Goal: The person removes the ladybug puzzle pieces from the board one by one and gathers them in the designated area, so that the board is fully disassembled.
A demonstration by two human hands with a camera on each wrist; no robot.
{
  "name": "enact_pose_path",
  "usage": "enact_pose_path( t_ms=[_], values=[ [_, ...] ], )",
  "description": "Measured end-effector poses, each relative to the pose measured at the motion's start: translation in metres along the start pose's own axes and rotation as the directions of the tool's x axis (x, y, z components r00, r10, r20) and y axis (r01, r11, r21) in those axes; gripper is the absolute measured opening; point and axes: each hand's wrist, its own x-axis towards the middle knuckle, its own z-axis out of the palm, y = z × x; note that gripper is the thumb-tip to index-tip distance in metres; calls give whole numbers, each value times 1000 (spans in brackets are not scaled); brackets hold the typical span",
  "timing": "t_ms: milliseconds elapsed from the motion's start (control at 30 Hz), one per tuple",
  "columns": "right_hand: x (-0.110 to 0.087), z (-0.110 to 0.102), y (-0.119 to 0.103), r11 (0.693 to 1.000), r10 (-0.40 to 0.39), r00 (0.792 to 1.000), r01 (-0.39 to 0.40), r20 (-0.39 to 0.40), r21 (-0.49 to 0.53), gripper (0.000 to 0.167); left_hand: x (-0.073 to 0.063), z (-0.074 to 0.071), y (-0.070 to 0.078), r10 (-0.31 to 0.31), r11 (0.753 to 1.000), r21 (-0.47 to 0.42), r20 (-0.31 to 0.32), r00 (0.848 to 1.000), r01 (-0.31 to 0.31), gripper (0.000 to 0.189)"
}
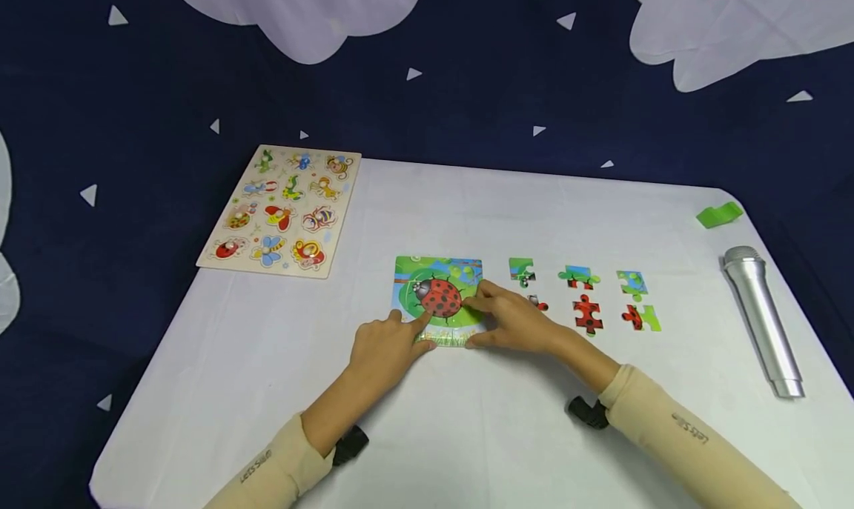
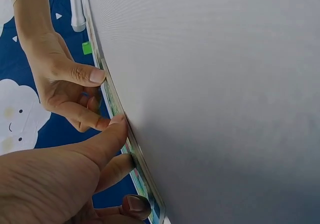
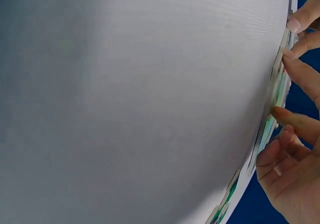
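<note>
A square ladybug picture board (image 1: 440, 268) lies flat near the middle of the white table. My left hand (image 1: 383, 350) touches its lower left part, index finger extended onto the picture and thumb at the near edge. At the lower right, my right hand (image 1: 517, 318) has its index finger on the board and thumb at the near corner. The left wrist view shows both thumbs at the thin edge of the board (image 2: 142, 166). Beside the right hand lie loose jigsaw pieces, among them a red spotted piece (image 1: 588, 315) and a green-blue piece (image 1: 523, 270); one piece is partly hidden by that hand.
A wooden insect peg puzzle (image 1: 263, 268) lies at the back left. On the right are a silver microphone (image 1: 763, 320) and a small green object (image 1: 719, 215). Several puzzle pieces, including a red and green one (image 1: 642, 317), sit in two rows on the white table (image 1: 494, 420).
</note>
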Motion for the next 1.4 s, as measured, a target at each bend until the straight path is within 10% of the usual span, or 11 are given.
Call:
enact_pose_path(
  t_ms=[533,933,1400],
  values=[
    [-7,4,-5,993,83,993,-89,-83,-73,68,-1,1,-1,-16,999,-42,1,1000,16,52],
    [-9,9,-8,981,1,987,-32,-159,-190,60,-2,2,-1,-9,999,-52,-21,1000,8,50],
    [2,-3,-15,956,13,999,-26,-44,-291,54,-3,3,-1,-6,999,-52,-23,1000,5,50]
  ],
)
